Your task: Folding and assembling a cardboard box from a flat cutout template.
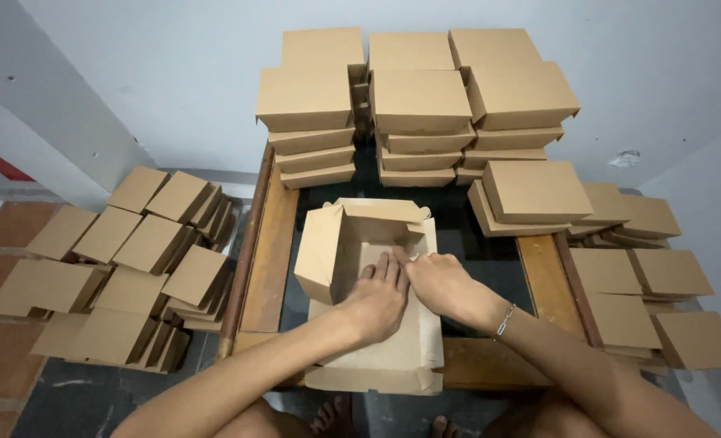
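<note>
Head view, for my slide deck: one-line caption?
Left hand and right hand press inside a half-folded brown cardboard box amid stacked finished boxes.

Both arms bare, no sleeves in view. Left hand (374, 302): nothing worn, no rings or watch. Right hand (441, 285): thin silver chain bracelet (504, 319) at the wrist. Bare feet (332, 418) at bottom edge, no shoes.

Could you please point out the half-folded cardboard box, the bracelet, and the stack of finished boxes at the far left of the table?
Half-folded cardboard box (321, 251): head view, on its raised left wall.
Bracelet (504, 319): head view, on the chain at the right wrist.
Far-left stack of finished boxes (303, 97): head view, on the top box's lid.
</note>
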